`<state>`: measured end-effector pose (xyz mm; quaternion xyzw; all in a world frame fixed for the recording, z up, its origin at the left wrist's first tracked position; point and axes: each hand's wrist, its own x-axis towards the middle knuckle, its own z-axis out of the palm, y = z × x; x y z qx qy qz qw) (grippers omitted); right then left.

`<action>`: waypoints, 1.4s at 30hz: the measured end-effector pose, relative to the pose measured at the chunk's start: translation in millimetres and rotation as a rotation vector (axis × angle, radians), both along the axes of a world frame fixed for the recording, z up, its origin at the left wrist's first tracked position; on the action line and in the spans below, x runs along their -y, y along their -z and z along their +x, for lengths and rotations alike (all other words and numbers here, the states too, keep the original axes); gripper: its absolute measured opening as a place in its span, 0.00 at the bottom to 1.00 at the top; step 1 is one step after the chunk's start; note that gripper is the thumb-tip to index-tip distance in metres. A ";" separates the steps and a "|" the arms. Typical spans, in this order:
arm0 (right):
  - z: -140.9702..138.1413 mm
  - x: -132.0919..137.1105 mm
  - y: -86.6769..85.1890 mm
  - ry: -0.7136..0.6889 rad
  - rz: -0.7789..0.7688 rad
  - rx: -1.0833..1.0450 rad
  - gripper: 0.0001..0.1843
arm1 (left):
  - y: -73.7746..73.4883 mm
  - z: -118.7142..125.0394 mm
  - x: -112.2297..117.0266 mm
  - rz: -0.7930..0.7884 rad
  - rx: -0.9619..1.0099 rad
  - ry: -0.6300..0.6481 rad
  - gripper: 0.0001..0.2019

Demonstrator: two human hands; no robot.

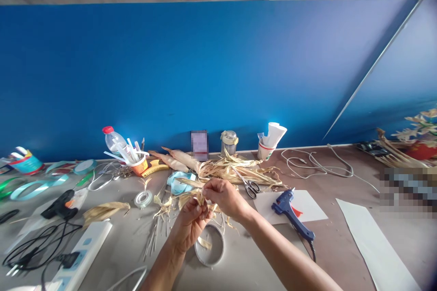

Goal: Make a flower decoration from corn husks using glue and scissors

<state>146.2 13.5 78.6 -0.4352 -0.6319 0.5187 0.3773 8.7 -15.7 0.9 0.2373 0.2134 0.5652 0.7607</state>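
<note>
Both hands meet over the middle of the table. My left hand (191, 222) has its fingers closed on a small piece of dried corn husk (199, 197). From above, my right hand (223, 198) pinches the same piece with thumb and fingertips. Just below them is a round, pale-rimmed ring or shallow dish (223, 246) with a scrap of husk inside; I cannot tell which it is. Thin wire stems (154, 236) lie to the left of my left hand. Behind the hands spreads a heap of dried husks (235, 170), with scissors (251, 188) at its right side.
A blue glue gun (292, 216) rests on white paper at right. Toward the left are a tape roll (143, 199), a power strip (83, 254) and a black glue gun (60, 205) with cords. A bottle (114, 141), jar (229, 144) and paper cup (265, 150) stand along the blue partition.
</note>
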 end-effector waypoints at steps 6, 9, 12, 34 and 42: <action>-3.4 2.6 1.1 0.005 0.009 -0.030 0.08 | -1.8 -1.0 -0.6 0.016 -0.016 0.013 0.05; -4.4 3.3 2.0 0.015 0.008 -0.024 0.08 | -2.4 -0.7 -1.6 0.009 -0.006 -0.006 0.05; -4.7 3.6 2.3 0.051 0.025 0.016 0.07 | -1.0 -0.8 -2.6 -0.008 -0.004 -0.026 0.05; -8.5 6.2 16.1 0.043 0.033 -0.089 0.11 | -1.0 -2.2 -6.8 -0.032 0.079 -0.097 0.05; -21.5 5.3 51.3 0.052 -0.031 -0.198 0.02 | -3.8 -1.7 -6.4 -0.063 0.083 -0.141 0.06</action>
